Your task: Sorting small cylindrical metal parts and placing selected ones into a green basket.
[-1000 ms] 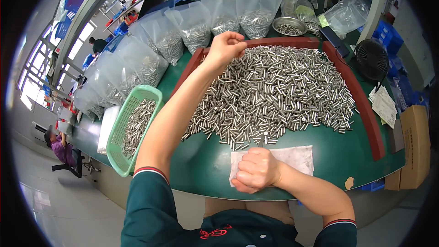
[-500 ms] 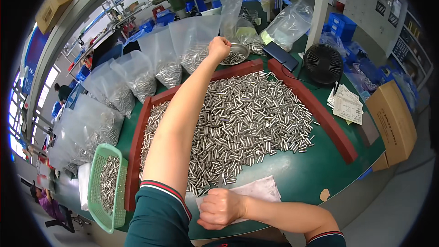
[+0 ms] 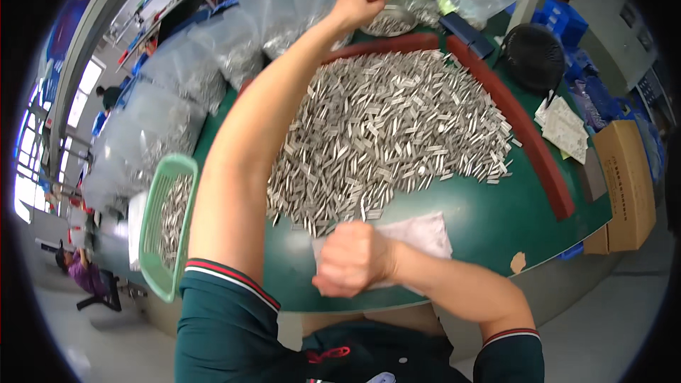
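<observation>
Inside both curled hands (image 3: 360,7) (image 3: 352,258), grip hidden; metal pins (image 3: 397,113) blurred.

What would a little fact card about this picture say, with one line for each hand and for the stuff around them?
Left hand: curled, near the round metal bowl
Right hand: fist, by the pale cloth
In hands: can't tell
Pile: many small silver pins
Edges: dark red strips
Basket: light green, left side
Bags: see-through plastic
Fan: black, right side
</observation>
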Demonstrator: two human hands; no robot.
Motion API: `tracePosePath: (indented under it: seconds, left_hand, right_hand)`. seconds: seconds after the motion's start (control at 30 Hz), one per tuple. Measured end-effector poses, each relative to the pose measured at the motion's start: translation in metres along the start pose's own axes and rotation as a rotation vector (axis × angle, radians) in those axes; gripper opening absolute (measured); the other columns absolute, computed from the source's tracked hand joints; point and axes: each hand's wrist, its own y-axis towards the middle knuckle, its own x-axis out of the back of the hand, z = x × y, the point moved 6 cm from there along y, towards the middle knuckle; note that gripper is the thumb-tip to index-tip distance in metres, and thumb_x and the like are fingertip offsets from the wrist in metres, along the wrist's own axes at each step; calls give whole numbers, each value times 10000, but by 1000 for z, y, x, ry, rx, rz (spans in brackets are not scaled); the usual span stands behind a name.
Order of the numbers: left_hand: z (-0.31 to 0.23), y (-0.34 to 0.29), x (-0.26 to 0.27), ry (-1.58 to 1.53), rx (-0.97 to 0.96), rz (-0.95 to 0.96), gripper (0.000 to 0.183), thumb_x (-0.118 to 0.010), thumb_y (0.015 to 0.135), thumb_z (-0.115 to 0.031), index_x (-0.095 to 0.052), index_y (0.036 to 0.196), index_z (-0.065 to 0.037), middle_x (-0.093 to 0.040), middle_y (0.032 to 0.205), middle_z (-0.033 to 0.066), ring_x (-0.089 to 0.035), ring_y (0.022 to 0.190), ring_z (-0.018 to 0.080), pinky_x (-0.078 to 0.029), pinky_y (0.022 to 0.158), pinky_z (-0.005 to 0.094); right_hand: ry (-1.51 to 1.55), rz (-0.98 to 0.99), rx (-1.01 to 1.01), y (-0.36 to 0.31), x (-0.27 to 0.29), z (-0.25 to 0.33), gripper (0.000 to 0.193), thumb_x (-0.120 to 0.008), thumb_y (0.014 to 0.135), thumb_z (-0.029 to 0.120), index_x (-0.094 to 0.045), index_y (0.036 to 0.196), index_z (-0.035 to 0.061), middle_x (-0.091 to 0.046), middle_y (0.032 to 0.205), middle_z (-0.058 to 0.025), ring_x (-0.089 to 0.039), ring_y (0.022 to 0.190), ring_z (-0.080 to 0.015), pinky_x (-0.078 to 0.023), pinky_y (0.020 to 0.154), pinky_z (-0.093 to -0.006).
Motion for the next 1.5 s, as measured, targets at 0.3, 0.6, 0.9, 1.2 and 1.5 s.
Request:
tracePosePath:
  seconds: [0.3,0.6,0.9,1.2,1.5]
  left_hand:
    - [-73,-218,112,102,-139,-201,168,-575,748,-140,-608,876,-35,-620,730,108,-604,651,198,-468,604,283]
    - [-63,-386,118,253,181,-182,63,-603,711,-51,-579,752,-8,-564,689,75,-532,611,170,-426,569,267]
    - [-43,-403,104,337,217,-141,111,-638,647,-92,-562,692,-23,-523,659,80,-522,666,244,-415,592,345]
    - [-38,-400,91,312,217,-110,82,-604,674,-35,-548,722,1,-521,645,71,-528,612,182,-425,565,277]
    - [-22,-415,85,-445,610,-138,116,-582,777,-36,-590,883,10,-583,747,10,-525,672,47,-429,595,173]
  right_hand:
    - [-202,-131,31,16,30,-20,272,-570,570,54,-324,458,82,-299,427,-27,-333,344,-186,-265,344,-286]
    - [-208,-138,-7,11,34,-17,246,-549,631,15,-358,482,53,-340,445,-52,-332,357,-206,-262,362,-297]
    - [-199,-103,-32,8,23,-20,233,-541,631,7,-365,485,55,-325,438,-45,-323,352,-201,-252,360,-296]
    - [-75,-115,-70,11,18,-18,238,-523,634,-5,-348,481,46,-294,441,-38,-285,348,-191,-225,354,-291]
    - [47,-191,-165,9,22,-20,231,-489,631,-16,-333,470,39,-268,436,-26,-248,348,-161,-186,351,-285]
